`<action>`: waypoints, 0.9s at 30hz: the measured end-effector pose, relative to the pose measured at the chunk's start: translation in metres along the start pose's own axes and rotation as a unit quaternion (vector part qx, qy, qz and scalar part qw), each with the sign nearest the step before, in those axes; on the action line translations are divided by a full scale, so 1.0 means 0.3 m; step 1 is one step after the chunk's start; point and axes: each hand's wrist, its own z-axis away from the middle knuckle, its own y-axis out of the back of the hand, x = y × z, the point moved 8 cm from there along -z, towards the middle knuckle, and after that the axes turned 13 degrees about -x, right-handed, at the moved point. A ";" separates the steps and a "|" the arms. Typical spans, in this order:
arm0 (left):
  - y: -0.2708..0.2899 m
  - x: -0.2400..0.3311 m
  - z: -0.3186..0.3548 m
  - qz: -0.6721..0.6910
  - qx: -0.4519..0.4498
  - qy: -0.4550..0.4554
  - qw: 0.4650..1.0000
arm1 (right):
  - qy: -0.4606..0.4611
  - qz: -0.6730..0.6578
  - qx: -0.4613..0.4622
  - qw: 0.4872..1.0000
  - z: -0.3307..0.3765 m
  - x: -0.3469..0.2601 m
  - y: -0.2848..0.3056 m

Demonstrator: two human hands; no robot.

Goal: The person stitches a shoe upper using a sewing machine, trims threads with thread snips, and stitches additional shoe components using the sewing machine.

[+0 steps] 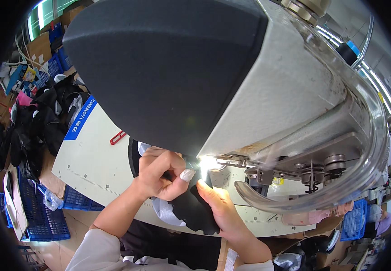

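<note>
A big industrial sewing machine (pixel 268 90) fills most of the view, its cream and dark grey head looming over a cream machine table (pixel 91 149) whose near edge runs past the person. Beyond the table's far left corner lies a heap of black fabric pieces (pixel 37 126), with blue plastic crates (pixel 46 217) below it, and a small red clip (pixel 117 137) sits on the table's left part. At the near edge, under the bright needle lamp (pixel 207 161), a black fabric piece (pixel 193 205) with a pale lining is fed toward the needle. The left hand (pixel 161 174) is curled and pinched shut on it; the right hand (pixel 220 203) clamps its right edge, thumb on top. Both sets of fingertips look very close to the needle area, so a slip or early stitch could catch a finger or skew the seam.
</note>
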 end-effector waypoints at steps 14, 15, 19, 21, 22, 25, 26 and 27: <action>-0.031 -0.088 0.087 -0.055 0.031 -0.041 0.997 | 0.004 -0.009 -0.019 1.000 -0.031 0.001 0.016; -0.044 -0.091 0.086 -0.044 0.029 -0.045 0.998 | 0.004 -0.001 -0.021 1.000 -0.024 -0.008 0.021; -0.026 -0.037 0.024 -0.037 0.046 -0.045 0.997 | 0.014 0.010 0.026 1.000 -0.014 -0.034 0.048; -0.023 -0.016 0.002 -0.053 0.030 -0.047 0.997 | 0.016 0.000 0.020 1.000 -0.019 -0.022 0.068; -0.023 -0.016 0.003 -0.053 0.029 -0.046 0.997 | 0.019 -0.008 0.012 1.000 -0.021 -0.018 0.068; -0.009 -0.012 0.014 -0.071 0.042 -0.043 0.996 | 0.019 -0.015 0.027 0.999 -0.023 -0.013 0.062; -0.003 -0.011 0.010 -0.064 0.036 -0.038 0.997 | 0.017 -0.015 0.026 0.999 -0.024 -0.008 0.067; 0.004 -0.005 0.007 -0.058 0.030 -0.033 0.997 | 0.010 -0.014 0.005 1.000 -0.031 0.001 0.068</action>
